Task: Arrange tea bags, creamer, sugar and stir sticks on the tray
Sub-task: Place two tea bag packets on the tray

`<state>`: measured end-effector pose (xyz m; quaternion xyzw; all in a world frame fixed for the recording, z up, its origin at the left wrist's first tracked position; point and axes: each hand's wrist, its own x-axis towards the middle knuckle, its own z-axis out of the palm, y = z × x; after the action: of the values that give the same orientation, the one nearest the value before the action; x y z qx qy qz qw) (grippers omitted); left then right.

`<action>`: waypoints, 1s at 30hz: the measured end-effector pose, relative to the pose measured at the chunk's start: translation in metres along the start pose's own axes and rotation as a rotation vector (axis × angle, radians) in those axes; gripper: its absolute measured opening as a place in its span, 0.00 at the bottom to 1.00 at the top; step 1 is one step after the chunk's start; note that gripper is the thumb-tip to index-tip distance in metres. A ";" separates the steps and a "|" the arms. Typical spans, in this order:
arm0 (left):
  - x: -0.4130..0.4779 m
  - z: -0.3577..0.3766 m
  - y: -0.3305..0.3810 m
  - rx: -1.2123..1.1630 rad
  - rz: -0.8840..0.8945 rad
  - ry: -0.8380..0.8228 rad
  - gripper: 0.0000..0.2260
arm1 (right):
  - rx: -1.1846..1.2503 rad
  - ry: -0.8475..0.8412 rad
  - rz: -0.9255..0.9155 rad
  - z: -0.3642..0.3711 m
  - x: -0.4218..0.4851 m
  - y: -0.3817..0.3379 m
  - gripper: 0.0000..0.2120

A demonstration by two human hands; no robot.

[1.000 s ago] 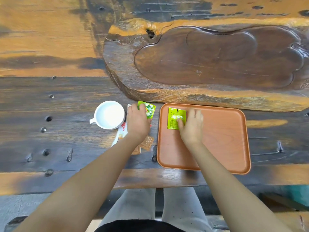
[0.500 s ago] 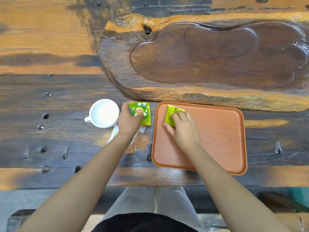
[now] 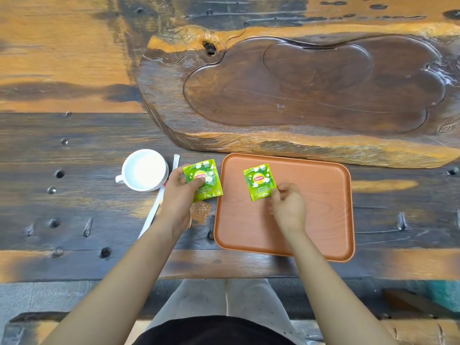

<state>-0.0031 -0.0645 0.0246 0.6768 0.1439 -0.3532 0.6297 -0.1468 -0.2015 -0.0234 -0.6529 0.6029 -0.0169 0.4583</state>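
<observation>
Green tea bag [image 3: 202, 179] pinched in left hand [image 3: 178, 197] | right hand [image 3: 288, 207] fingers curled, touching second tea bag [image 3: 260, 181] on tray [image 3: 323, 220]

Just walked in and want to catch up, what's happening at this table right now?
A person is laying out tea things. The right hand pinches a green Lipton tea bag over the orange tray. The left hand holds a second Lipton tea bag beside the tray, above brown packets, near a white cup.

Soft even daylight, wide-angle edge distortion
</observation>
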 end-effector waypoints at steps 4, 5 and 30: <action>-0.002 -0.002 -0.003 0.014 -0.005 0.012 0.13 | -0.518 0.078 -0.304 -0.016 -0.007 -0.006 0.13; -0.003 -0.002 -0.003 0.018 -0.009 0.012 0.13 | -0.544 0.076 -0.453 -0.016 -0.007 -0.007 0.13; -0.014 0.021 -0.015 0.132 -0.032 -0.024 0.14 | -0.533 -0.109 -0.697 0.023 0.015 -0.025 0.22</action>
<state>-0.0289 -0.0781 0.0231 0.7102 0.1235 -0.3798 0.5797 -0.1106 -0.2037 -0.0292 -0.9124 0.3050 0.0202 0.2721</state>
